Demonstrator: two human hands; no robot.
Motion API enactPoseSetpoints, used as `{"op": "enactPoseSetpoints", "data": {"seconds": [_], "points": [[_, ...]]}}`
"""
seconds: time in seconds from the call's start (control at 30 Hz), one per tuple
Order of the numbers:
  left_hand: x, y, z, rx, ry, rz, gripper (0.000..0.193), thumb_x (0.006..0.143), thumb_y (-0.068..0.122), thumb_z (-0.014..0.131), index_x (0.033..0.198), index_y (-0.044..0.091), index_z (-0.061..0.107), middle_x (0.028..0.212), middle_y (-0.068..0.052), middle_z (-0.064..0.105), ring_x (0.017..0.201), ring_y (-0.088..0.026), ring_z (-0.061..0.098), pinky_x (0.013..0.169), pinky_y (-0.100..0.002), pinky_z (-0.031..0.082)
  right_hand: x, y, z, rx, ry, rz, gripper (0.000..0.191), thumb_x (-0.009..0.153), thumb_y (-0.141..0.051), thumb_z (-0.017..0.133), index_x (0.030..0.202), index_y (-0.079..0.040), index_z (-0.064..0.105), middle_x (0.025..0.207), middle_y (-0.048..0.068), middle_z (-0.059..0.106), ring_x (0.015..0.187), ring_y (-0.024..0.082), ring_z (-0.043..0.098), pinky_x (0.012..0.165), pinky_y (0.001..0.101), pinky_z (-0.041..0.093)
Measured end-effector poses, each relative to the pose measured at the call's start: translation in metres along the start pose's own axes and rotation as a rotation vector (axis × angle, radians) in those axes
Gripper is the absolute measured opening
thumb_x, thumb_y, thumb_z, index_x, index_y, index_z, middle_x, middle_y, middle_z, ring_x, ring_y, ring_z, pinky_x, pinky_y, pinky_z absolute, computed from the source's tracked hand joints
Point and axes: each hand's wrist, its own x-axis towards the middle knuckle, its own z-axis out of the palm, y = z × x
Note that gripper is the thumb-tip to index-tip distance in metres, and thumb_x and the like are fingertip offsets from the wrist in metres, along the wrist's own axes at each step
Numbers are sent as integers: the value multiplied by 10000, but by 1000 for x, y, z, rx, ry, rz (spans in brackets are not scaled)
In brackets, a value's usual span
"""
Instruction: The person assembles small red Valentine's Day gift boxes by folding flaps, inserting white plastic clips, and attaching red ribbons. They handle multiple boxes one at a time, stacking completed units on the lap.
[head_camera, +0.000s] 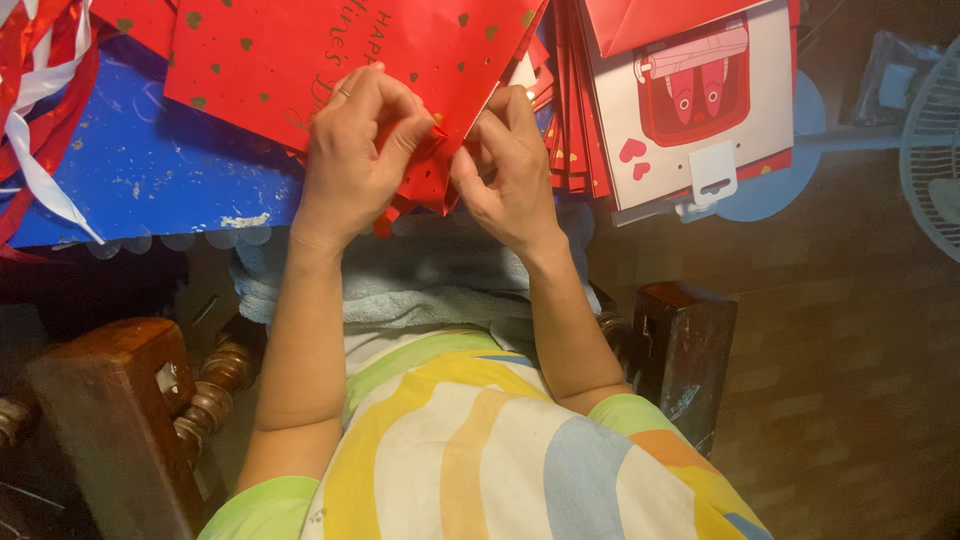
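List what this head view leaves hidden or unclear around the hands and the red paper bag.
- Red paper bag: its top is cut off by the upper frame edge.
- The bag corner at the pinch: covered by the left hand and right hand.
- Stack of bags: only edges show; the front bag hides the count.
- White fan: cut off by the right edge.
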Motion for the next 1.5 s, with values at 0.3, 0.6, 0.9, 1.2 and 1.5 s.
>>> {"op": "enactPoseSetpoints", "data": {"seconds": [0.3,0.6,0.9,1.2,1.5], "points": [[2,6,-4,58,-24,120,179,954,182,815,1057,75,716,938,-54,706,1024,-252,671,1171,-477,437,0,-1,-1,16,12,-7,218,944,-31,680,1161,-33,677,1148,81,465,953,158,533,698,272,453],[0,1,-1,45,-12,71,148,955,160,835,1032,74,743,984,-55,698,1080,-241,662,1197,-458,444,0,0,-2,26,7,-18,197,947,-19,674,1143,-28,686,1156,78,479,914,150,545,678,265,466],[2,3,0,104,-41,106,134,922,140,840,1034,99,779,973,-40,716,1099,-231,640,1135,-420,458,-1,4,0,53,14,-2,255,932,-14,633,1179,-16,693,1116,79,472,935,151,556,659,254,507],[6,11,-5,56,-67,0,56,987,72,710,997,32,671,871,-62,706,972,-244,678,1214,-468,411,0,2,-1,48,8,3,210,943,-16,663,1149,-43,690,1162,68,503,907,126,554,650,246,476],[4,10,-7,11,-73,96,162,969,121,799,1090,53,716,993,-75,701,1077,-256,655,1176,-449,433,0,0,-3,36,8,-2,208,950,-22,675,1156,-38,682,1155,68,503,768,111,478,676,270,430]]}}
